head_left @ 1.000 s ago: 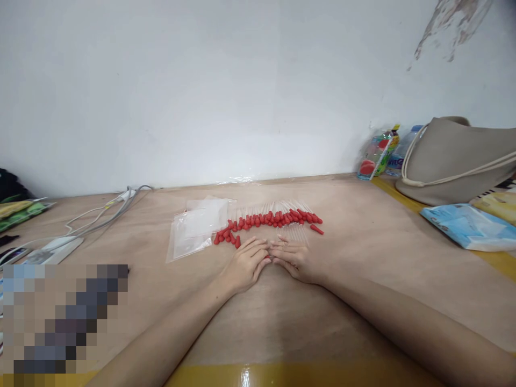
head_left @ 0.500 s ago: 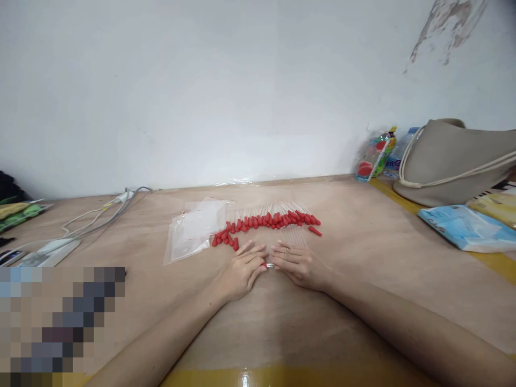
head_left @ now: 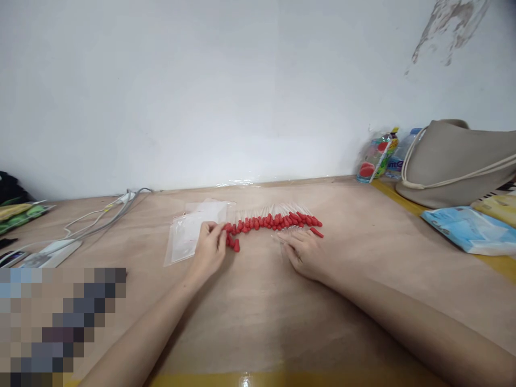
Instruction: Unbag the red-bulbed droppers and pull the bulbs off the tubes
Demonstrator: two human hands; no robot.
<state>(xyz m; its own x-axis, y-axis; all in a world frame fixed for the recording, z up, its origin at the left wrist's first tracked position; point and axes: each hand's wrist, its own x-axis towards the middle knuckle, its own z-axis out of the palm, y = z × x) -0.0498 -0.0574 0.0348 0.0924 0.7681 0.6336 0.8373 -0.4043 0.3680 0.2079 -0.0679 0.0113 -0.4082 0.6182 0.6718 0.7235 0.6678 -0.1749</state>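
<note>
A row of clear glass droppers with red rubber bulbs [head_left: 274,220] lies side by side across the middle of a pale wooden desk [head_left: 262,312], bulbs toward the person and thin tubes pointing to the white wall, so each can be taken from the near side. The left hand [head_left: 209,250] sits at the row's left end, fingers curled around the nearest red bulbs, seemingly pinching one, though the exact grip is too small to tell. It lies just beside a stack of clear plastic zip bags [head_left: 189,234], within easy reach. The right hand [head_left: 302,251] rests flat and relaxed on the desk just below the row's right half, fingertips touching a few bare glass tubes, holding nothing. A beige handbag [head_left: 455,161] and grey cables [head_left: 100,217] sit well apart at the edges.
</note>
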